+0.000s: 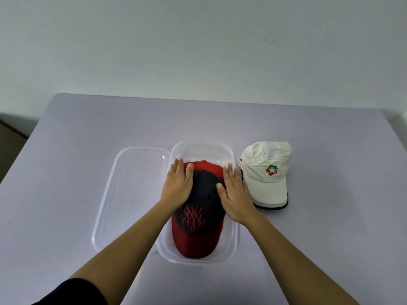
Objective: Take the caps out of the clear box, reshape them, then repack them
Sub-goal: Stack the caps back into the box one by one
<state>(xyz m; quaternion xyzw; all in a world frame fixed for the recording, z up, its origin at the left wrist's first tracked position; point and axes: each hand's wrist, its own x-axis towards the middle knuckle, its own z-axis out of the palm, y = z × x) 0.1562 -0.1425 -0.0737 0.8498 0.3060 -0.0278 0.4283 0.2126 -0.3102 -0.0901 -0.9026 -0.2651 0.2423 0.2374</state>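
Nearest, at the bottom left of the frame, we see our one dark sleeve [72, 291], and our two bare forearms run up toward the middle of the picture. We count two hands, two caps, one box and one lid.

Just above the near rim of the clear box [231, 249] lies the red brim of the red and navy cap [198, 219]. That cap sits inside the box, brim pointing to the bottom of the frame and crown to the top, so its long axis runs bottom to top along the box's own length. A red embroidered emblem shows on the navy front panel.

Our left hand [176, 186] lies flat on the left side of the crown, fingers straight and close together, thumb resting on the red rear panel. Our right hand [235, 194] lies flat on the right side in the same way, fingers straight, gripping nothing.

Left of the box, touching its edge, the clear lid [132, 194] lies flat on the pale table [88, 139], long axis also bottom to top.

Right of the box, just beside it, the white cap [266, 172] rests on the table, its dark-edged brim pointing toward the lower right and a multicoloured logo on its front.

Farthest, a plain pale wall [198, 40] fills the upper frame.
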